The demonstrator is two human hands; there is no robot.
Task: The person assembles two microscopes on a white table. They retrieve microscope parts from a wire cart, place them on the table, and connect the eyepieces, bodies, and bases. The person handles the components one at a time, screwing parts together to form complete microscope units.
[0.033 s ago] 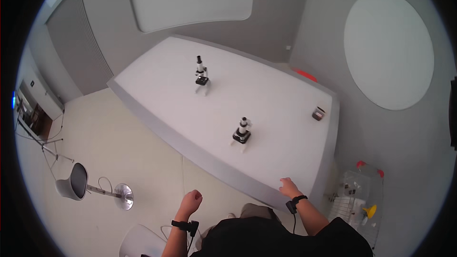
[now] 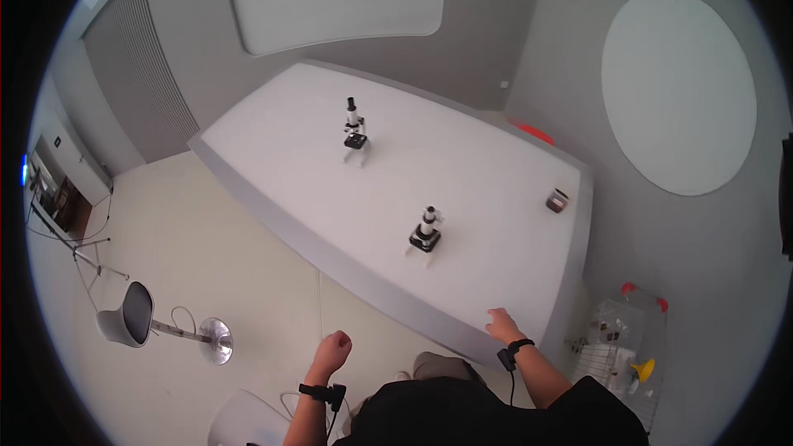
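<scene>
The L hand [image 2: 333, 353] is held out over the pale floor [image 2: 273, 297], short of the desk [image 2: 487, 165], w/ its fingers curled into a loose fist. The R hand [image 2: 503, 329] is held at the desk's near edge, toward its R end; its fingers are partly extended & released. Whether the desk is touched there can't be told. A black strap w/ a small module & cable is worn on each wrist: L strap [image 2: 314, 391], R strap [image 2: 520, 345].

2 microscopes are stood upright on the white desktop, each w/ a pale body, dark stage & black eyepiece. The near microscope [image 2: 426, 237] is placed nr the front edge, ahead & L of the R hand, well apart from it. The far microscope [image 2: 355, 136] is set farther back & L. A small dark box [image 2: 557, 201] is placed nr the desk's R end.

To the R, low down, a wire rack [image 2: 591, 359] is seen w/ a clear bin [image 2: 615, 322] & a yellow item [image 2: 644, 369], exact kind unclear. To the L, a grey swivel stool [image 2: 128, 318] is stood on a chrome base; a white seat [image 2: 239, 421] is partly cut off at the bottom. A pale oval panel [image 2: 681, 91] is set on the R wall.
</scene>
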